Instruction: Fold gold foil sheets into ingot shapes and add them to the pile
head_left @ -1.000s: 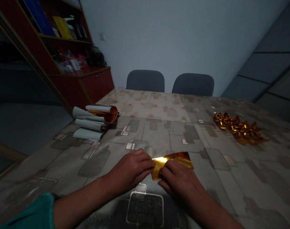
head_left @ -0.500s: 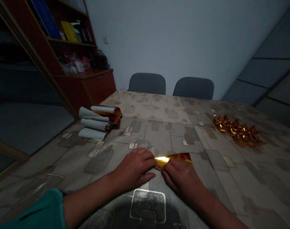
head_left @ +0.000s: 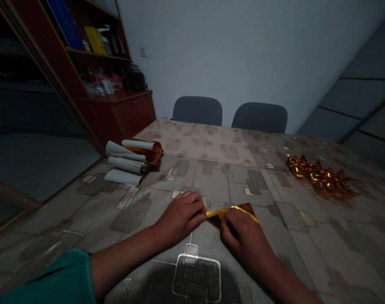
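Observation:
Between my two hands lies a sheet of shiny gold foil paper [head_left: 246,208], partly folded, on the patterned tablecloth [head_left: 211,143]. My left hand [head_left: 184,215] pinches its left end with thumb and fingers. My right hand [head_left: 243,232] is curled over the middle and right part, its fingers bent down on the paper and hiding much of it. A narrow gold strip and a darker flap show between the hands. Several folded gold foil pieces [head_left: 321,175] sit in a cluster at the right. Curled sheets of paper [head_left: 129,162], pale outside and gold inside, lie at the left.
Two grey chairs [head_left: 197,110] stand at the table's far side against the wall. A red-brown cabinet [head_left: 133,114] with shelves holding folders, bags and a dark jar rises at the back left.
The gold paper's lit broad face has become a narrow strip with a dark flap below it. My left thumb has closed up to the fingers; my right hand has curled tighter.

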A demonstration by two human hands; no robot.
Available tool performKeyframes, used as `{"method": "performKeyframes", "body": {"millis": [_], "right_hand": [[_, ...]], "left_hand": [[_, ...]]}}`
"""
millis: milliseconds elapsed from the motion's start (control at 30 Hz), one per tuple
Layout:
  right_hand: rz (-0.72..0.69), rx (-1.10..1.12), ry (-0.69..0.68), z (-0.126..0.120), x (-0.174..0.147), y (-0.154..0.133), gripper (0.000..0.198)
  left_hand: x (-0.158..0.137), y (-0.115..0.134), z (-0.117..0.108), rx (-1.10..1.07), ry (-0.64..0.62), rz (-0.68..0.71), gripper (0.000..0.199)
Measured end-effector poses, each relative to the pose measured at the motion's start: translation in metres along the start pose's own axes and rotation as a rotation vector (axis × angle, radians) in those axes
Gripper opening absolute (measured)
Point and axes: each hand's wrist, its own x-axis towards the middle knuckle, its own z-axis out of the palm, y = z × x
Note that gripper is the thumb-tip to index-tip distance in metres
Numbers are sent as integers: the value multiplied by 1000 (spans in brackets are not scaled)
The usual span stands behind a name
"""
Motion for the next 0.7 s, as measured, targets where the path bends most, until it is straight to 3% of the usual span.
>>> {"method": "performKeyframes", "body": {"millis": [133,267,700], "right_hand": [[38,21,9,1,2,3,20],[26,10,35,0,3,3,21],[88,95,2,-1,4,2,16]], "left_hand": [[2,-3,0,-22,-5,-27,12],[6,-5,4,-38,-2,-49,1],[10,-6,-2,-62,-53,-64,2]]}}
